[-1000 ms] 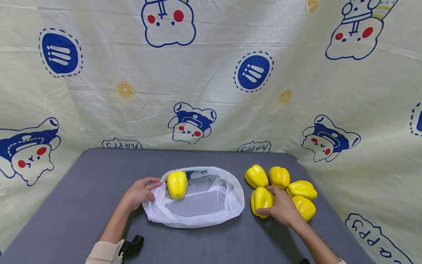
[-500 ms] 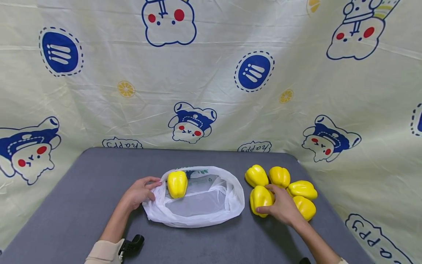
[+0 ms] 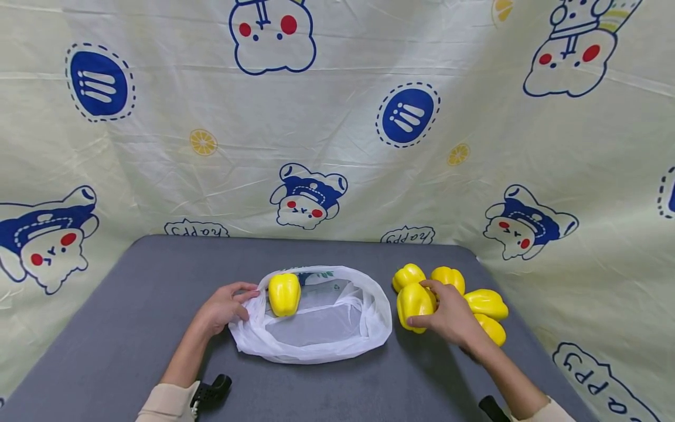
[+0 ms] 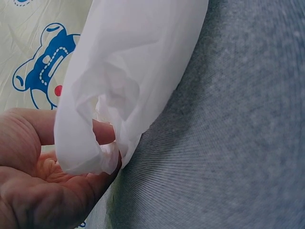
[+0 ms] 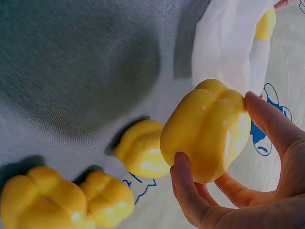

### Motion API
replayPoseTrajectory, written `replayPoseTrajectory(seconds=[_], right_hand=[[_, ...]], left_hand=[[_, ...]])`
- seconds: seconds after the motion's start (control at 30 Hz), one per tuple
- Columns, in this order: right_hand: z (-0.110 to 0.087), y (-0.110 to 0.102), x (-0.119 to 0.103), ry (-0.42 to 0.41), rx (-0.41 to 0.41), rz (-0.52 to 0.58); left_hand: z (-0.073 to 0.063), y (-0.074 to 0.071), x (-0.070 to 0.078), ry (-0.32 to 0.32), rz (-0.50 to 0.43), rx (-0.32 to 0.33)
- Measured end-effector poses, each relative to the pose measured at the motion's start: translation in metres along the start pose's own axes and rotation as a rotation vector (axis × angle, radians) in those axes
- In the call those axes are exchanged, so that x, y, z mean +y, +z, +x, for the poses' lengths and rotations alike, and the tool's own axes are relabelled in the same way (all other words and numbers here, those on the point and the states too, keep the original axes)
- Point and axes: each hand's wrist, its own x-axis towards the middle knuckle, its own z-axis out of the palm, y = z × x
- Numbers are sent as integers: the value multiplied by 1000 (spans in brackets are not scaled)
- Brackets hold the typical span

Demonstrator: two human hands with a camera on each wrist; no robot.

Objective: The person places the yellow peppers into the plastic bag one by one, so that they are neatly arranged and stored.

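Observation:
My left hand (image 3: 221, 309) pinches the left rim of a white plastic bag (image 3: 316, 354), whose mouth faces upward. In the left wrist view, thumb and fingers close around the thin plastic (image 4: 124, 57). One yellow bell pepper (image 3: 284, 295) lies inside the bag at its left side. Right of the bag, my right hand (image 3: 452, 316) grips another yellow bell pepper (image 3: 413, 306) between thumb and fingertips. The right wrist view shows this bell pepper (image 5: 207, 129) raised above the table, its shadow falling on the cloth.
Several more yellow bell peppers, such as one at the right (image 3: 487, 305) and one at the back (image 3: 448, 278), sit clustered behind and beside my right hand. They stand near the right edge of the grey table (image 3: 158, 281). A printed curtain (image 3: 337, 117) hangs behind it.
My right hand has lifted the bell pepper it grips, carrying it slightly up and left from its spot. The left hand and the bag stay in place.

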Motion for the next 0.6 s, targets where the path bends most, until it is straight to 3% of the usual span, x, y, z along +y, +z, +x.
replayPoseTrajectory(seconds=[0.2,0.6], right_hand=[[6,-11,-14,-56,39,-25],[19,-16,-51,-64,37,5]], left_hand=[[1,0,-1,2,0,3],[1,-1,-2,-4,-3,3]])
